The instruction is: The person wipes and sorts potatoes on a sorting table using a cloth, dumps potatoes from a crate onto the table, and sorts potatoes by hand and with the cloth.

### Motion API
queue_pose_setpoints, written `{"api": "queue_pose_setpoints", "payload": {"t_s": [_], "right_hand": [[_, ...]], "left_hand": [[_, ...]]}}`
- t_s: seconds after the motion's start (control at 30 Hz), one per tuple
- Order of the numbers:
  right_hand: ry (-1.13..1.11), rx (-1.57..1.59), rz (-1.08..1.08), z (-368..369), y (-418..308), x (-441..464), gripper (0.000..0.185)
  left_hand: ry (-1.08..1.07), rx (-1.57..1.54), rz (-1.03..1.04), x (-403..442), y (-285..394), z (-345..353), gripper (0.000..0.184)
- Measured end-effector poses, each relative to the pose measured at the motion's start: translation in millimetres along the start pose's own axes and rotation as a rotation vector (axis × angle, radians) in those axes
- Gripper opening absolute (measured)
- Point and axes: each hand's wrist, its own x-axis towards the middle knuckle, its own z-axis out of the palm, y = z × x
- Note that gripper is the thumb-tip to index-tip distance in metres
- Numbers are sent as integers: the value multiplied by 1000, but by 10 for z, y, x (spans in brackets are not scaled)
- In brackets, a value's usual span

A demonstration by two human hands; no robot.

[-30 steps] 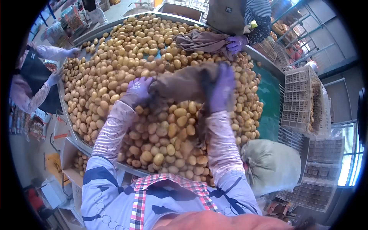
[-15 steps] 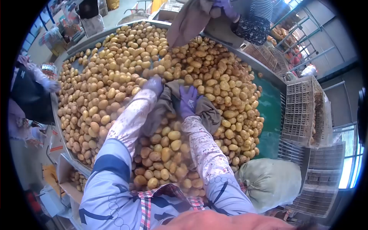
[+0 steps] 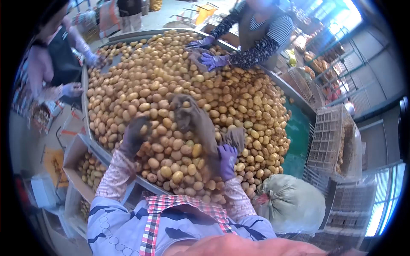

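Note:
A heap of potatoes [image 3: 158, 149] spreads over the large sorting table in front of me. My left hand [image 3: 136, 135], in a dark-looking glove, rests over the potatoes at the near left, apart from the cloth; blur hides how its fingers are set. A grey-brown cloth [image 3: 198, 121] lies stretched across the heap from the middle towards the near right. My right hand [image 3: 227, 161], in a purple glove, closes on the near end of that cloth. Opposite me, a co-worker's purple-gloved hands [image 3: 213, 61] press on another grey-brown cloth [image 3: 197, 57].
The table's metal rim [image 3: 143, 184] runs close to me. A tied pale sack [image 3: 292, 202] stands at the near right, below a green table surface [image 3: 294, 132] and a plastic crate [image 3: 326, 138]. Another person [image 3: 60, 59] works at the left. A cardboard box [image 3: 72, 155] holds potatoes.
Both my hands have come nearer to me and apart; my left has let go of the cloth. The cloth is now stretched out. The co-worker opposite has lowered their cloth onto the heap.

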Motion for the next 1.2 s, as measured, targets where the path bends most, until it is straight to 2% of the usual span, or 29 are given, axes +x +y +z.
{"api": "queue_pose_setpoints", "payload": {"t_s": [0.03, 0.1, 0.13, 0.17, 0.2, 0.23, 0.27, 0.3, 0.33, 0.37, 0.47, 0.53, 0.57, 0.63, 0.7, 0.77, 0.8, 0.83, 0.87, 0.9, 0.93, 0.97, 1.03, 1.1, 1.13, 1.2], "right_hand": [[11, 7, 26, -72, -71, -104, 17], [-126, 53, 19, -152, -179, -192, 16], [-39, 79, 37, -23, -142, -244, 16], [43, 164, 40, 162, -64, -226, 14], [-249, -137, 207, 7, -284, -31, 16], [-238, -144, 233, 231, -175, -39, 18], [-106, -58, 148, 398, -122, -27, 23], [-224, -83, 232, 468, -116, 47, 26], [-214, -191, 166, 369, -244, 78, 36], [-82, -192, 113, 481, -190, 0, 37], [-56, 60, 220, 710, -25, -68, 39], [-83, 109, 217, 558, -256, -47, 39], [-110, 87, 200, 458, -349, -43, 39], [-31, 279, 255, 571, -213, -76, 34], [41, 679, 423, 903, -40, -50, 37], [-22, 387, 364, 786, 90, -67, 42], [-174, -200, 202, 452, -197, 56, 43], [-308, -172, 296, 355, -242, 120, 47], [-246, -15, 309, 568, 120, 38, 49], [-159, 227, 334, 753, 434, -66, 52], [-97, 249, 236, 709, 660, -54, 52], [-126, 337, 213, 507, 596, -92, 47], [-139, 548, 206, 80, 348, -255, 42], [-102, 783, 223, -262, 63, -394, 46], [-77, 788, 224, -471, -108, -432, 47], [-41, 802, 209, -692, -118, -436, 49]], "left_hand": [[23, -460, -294, -332, -101, -140, 32], [167, -1140, -712, -836, -115, -365, 42], [114, -1197, -620, -1009, 71, -460, 43], [194, -1147, -672, -1212, 27, -471, 35], [280, -1099, -726, -1435, -40, -486, 29], [347, -994, -752, -1629, 65, -555, 28], [405, -892, -781, -1797, 141, -631, 27], [478, -1111, -842, -1944, 84, -762, 25], [533, -1342, -880, -2075, -15, -894, 24], [686, -1361, -816, -2200, -47, -1032, 21], [892, -1132, -465, -2738, -491, -1501, 17], [1130, -1196, -486, -3254, -871, -1954, 17], [1235, -1309, -418, -3499, -975, -2056, 18], [1430, -1533, -272, -3955, -1163, -2266, 21], [1567, -1758, -141, -3998, -1314, -2397, 24], [1511, -1808, -234, -3494, -1479, -2258, 25], [1391, -1734, -352, -3163, -1301, -2007, 27], [1253, -1657, -470, -2866, -1042, -1734, 29], [1104, -1578, -573, -2549, -825, -1486, 33], [858, -1349, -621, -2193, -609, -1206, 32], [624, -1138, -595, -1820, -461, -609, 31], [406, -913, -540, -1616, -325, -341, 31], [-145, -1225, -189, -1154, -841, 204, 41], [38, -413, -238, -957, 5, 501, 62], [-62, -355, -152, -842, 360, 543, 73], [-126, 232, 265, -513, 425, 1009, 78]]}}
